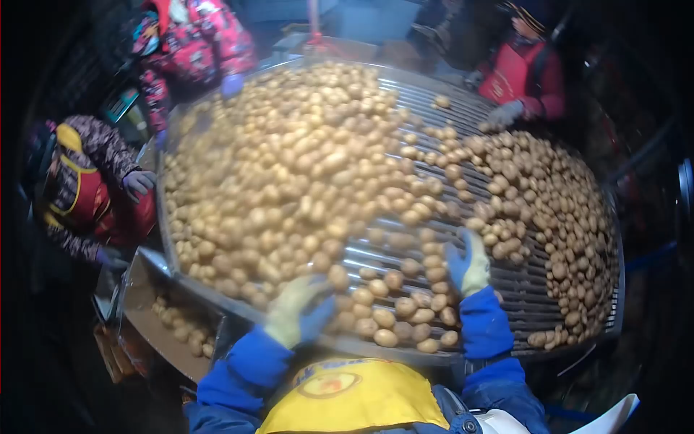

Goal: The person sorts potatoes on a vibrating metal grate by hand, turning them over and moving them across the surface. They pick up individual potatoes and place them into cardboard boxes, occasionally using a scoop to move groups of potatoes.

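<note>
Left hand [295, 312] and right hand [472, 267], both gloved, are working apart; whether either is gripping anything, cannot tell. Loose potatoes [384, 317] are lying between them on the slatted table [531, 295], the right hand hovering just beside their outer side. Long axes are pointing mixed ways. Ahead of the left hand, a large heap [289, 166] is spreading forward; beyond, a co-worker's gloved hand [506, 114] is resting near the far edge.

Your left hand [300, 307] and right hand [468, 262], both gloved, are at the potatoes [289, 173] in the lower centre; three co-workers stand at upper left, left and upper right.
</note>
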`<move>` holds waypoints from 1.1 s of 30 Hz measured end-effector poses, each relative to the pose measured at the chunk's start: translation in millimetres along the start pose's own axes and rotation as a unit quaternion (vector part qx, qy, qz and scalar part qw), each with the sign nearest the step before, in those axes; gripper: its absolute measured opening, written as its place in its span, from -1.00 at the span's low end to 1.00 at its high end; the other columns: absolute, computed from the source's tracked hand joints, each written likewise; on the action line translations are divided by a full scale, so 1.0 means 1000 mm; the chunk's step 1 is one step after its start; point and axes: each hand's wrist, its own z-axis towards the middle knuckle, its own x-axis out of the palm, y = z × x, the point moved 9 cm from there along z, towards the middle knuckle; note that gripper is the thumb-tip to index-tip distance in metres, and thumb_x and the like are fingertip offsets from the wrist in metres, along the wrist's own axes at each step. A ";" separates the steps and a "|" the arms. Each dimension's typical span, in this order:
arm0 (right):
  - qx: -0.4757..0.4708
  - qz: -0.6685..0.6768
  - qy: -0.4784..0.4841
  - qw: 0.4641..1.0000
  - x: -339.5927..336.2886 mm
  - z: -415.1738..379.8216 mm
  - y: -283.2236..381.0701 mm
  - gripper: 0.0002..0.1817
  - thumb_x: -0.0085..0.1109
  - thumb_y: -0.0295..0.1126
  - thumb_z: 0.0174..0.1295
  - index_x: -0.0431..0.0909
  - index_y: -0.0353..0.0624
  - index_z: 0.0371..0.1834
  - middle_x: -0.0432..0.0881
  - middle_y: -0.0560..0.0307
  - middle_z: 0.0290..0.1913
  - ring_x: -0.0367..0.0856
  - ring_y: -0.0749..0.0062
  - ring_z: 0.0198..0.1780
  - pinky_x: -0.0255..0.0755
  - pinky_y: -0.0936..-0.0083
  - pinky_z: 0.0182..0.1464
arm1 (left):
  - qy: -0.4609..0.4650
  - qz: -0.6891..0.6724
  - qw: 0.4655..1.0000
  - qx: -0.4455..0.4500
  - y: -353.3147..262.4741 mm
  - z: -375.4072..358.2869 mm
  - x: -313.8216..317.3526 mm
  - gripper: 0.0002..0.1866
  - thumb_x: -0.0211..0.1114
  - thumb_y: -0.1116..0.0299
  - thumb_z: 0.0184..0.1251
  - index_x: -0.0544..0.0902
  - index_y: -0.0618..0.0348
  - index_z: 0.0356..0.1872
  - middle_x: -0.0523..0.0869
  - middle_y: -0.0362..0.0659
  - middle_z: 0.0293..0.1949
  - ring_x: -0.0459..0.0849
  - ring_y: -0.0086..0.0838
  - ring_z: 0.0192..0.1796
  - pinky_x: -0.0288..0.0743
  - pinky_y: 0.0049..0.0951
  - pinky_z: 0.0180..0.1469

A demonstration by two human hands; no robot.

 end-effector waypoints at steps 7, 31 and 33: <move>0.061 -0.408 0.114 0.904 -0.004 0.023 -0.039 -0.12 0.23 0.37 0.35 0.31 0.36 0.70 0.29 -0.02 0.69 0.08 -0.09 0.74 -0.05 -0.60 0.58 | 0.217 0.121 0.950 0.190 -0.061 0.069 0.145 -0.39 0.42 -0.02 0.44 0.64 0.00 0.42 0.56 0.10 0.41 0.45 0.19 0.50 0.37 0.19 0.49; -0.069 -0.322 0.169 0.929 0.068 0.115 0.002 -0.40 0.27 -0.03 0.36 0.56 -0.05 0.41 0.74 -0.17 0.08 0.76 -0.14 0.07 0.54 -0.05 0.25 | 0.163 -0.428 0.811 -0.364 0.012 0.118 0.143 -0.48 0.24 0.02 0.74 0.62 0.25 0.40 0.81 -0.17 0.07 0.79 -0.44 0.03 0.70 -0.34 0.10; -0.082 -0.281 0.206 0.934 0.067 0.087 0.030 -0.38 0.29 0.02 0.36 0.59 -0.05 0.40 0.78 -0.13 -0.01 0.77 -0.08 0.05 0.54 -0.03 0.26 | 0.117 -0.560 0.711 -0.410 -0.003 0.120 0.157 -0.43 0.23 0.00 0.74 0.55 0.21 0.49 0.78 -0.13 0.15 0.77 -0.42 0.09 0.68 -0.34 0.18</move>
